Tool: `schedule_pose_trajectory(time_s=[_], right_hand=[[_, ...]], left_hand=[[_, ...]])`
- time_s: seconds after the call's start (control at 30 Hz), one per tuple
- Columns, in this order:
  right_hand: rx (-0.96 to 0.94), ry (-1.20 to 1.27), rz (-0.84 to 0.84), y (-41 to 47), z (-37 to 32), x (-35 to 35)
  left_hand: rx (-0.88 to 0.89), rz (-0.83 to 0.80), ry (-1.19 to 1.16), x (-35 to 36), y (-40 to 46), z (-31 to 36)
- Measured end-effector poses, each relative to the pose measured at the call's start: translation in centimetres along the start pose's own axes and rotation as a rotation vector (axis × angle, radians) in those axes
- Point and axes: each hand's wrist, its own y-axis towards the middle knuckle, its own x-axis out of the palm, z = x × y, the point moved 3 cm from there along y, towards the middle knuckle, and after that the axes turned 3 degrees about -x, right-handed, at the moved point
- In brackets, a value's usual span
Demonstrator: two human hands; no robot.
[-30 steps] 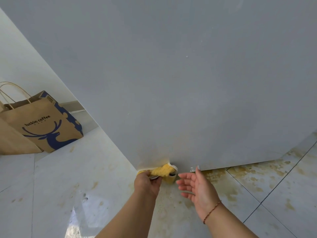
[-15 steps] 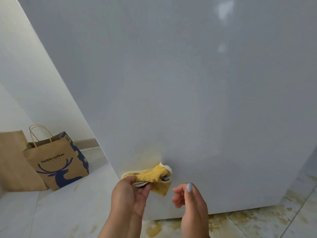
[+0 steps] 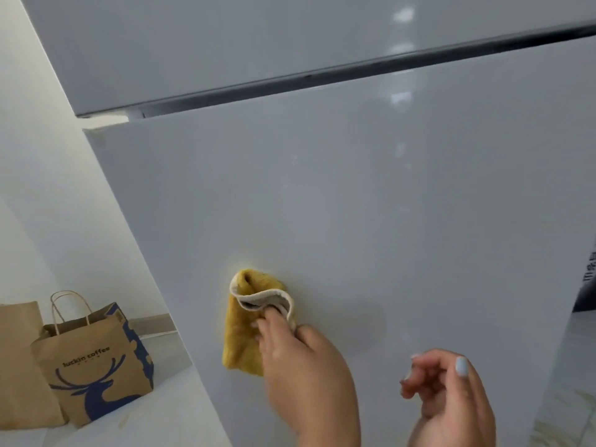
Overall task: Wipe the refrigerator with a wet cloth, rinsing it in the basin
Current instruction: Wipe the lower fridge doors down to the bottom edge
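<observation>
Pressing against the lower door of the refrigerator [image 3: 387, 195], toward its left edge, the bunched yellow cloth [image 3: 245, 330] was gripped by the left hand [image 3: 303, 379] while the right hand [image 3: 451, 398] hung empty, loosely curled; wiping seemed underway, and next probably called for firm strokes across.

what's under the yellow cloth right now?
The yellow cloth lies against the lower refrigerator door, gripped by the left hand. A faint yellowish smear shows just above it. The door patch beneath the cloth is covered, so its state is unseen.
</observation>
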Motion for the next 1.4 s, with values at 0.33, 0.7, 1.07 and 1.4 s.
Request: schedule_pose_trajectory(time_s=[0.33, 0.7, 1.07, 1.4], right_hand=[[-0.01, 0.175, 0.057, 5.0, -3.9, -0.4], [-0.004, 0.231, 0.083, 7.4, -4.7, -1.5], [0.058, 0.179, -0.1, 3.8, -5.4, 5.6], [0.063, 0.116, -0.199, 1.7, -5.3, 8.3]], left_hand=[[0.865, 0.101, 0.112, 3.4, -0.7, 12.3], [1.658, -0.029, 0.641, 2.5, 2.7, 2.3], [1.052, 0.356, 0.21, -6.2, 12.1, 7.6], [0.963, 0.369, 0.03, -7.9, 13.8, 8.5]])
